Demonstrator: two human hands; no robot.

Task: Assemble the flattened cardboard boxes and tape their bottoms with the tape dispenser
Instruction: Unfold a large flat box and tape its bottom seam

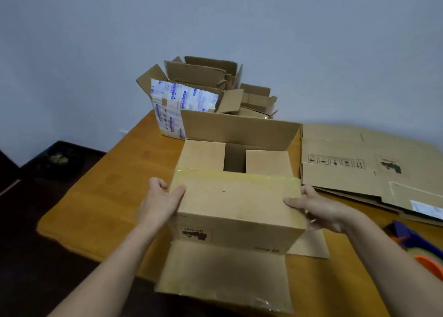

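Mid flap-fold, clamping box [251, 232] on bench [107, 196] between left grip [163, 196] and right grip [311, 206], thumbs pinning near flap [235, 192]; next likely: fold upright far flap [239, 127] beyond grips, then fetch tape dispenser [417, 242] right of right grip

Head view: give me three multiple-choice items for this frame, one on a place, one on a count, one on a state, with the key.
1. Where does the flattened cardboard lie?
A. On the table, right of the held box
B. On the floor
C. Inside the held box

2. How many hands hold the held box?
A. None
B. One
C. Two

3. How is the held box's far flap?
A. Taped flat
B. Standing up
C. Torn off

Key: 1 A, the sheets lie flat on the table beside the box's right side. 2 C, the left hand and the right hand each hold one end of the near flap. 3 B, it stands up behind the opening.
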